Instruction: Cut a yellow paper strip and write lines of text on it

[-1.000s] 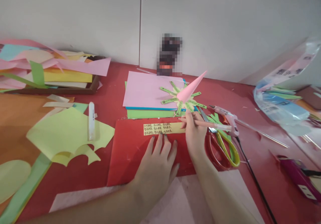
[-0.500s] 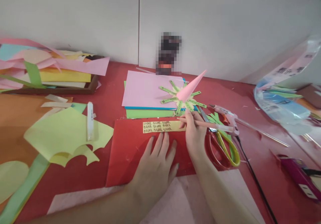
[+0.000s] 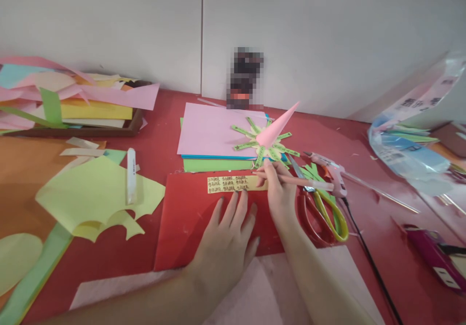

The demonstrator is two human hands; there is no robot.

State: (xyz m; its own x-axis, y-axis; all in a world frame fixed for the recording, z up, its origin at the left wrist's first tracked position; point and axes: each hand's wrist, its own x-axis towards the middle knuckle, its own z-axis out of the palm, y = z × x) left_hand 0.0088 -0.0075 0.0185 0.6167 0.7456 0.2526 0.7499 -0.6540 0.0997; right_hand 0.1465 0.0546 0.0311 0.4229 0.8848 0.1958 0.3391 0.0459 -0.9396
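A yellow paper strip (image 3: 227,184) with rows of handwritten characters lies on a red board (image 3: 182,223). My left hand (image 3: 225,240) rests flat with fingers spread on the board, fingertips at the strip's lower edge. In my right hand (image 3: 280,194) is a pink pen (image 3: 309,182), held in a writing grip. Its tip is over the strip's upper edge, right of the middle; whether it touches the paper I cannot tell. The strip's right end is hidden by this hand. Just beyond stands a pink paper cone (image 3: 276,128) on a yellow flower base with green written strips around it.
Scissors (image 3: 322,213) and a glue gun (image 3: 327,167) with a black cord lie at right, near a purple power strip (image 3: 435,257). Stacked paper (image 3: 214,128) sits behind the board. At left are a white pen (image 3: 131,174), cut yellow paper (image 3: 91,194) and a brown scrap tray (image 3: 109,131).
My right hand has shifted slightly left along the strip with the pen, and its pen tip is a little further left. My left hand stays nearly in place.
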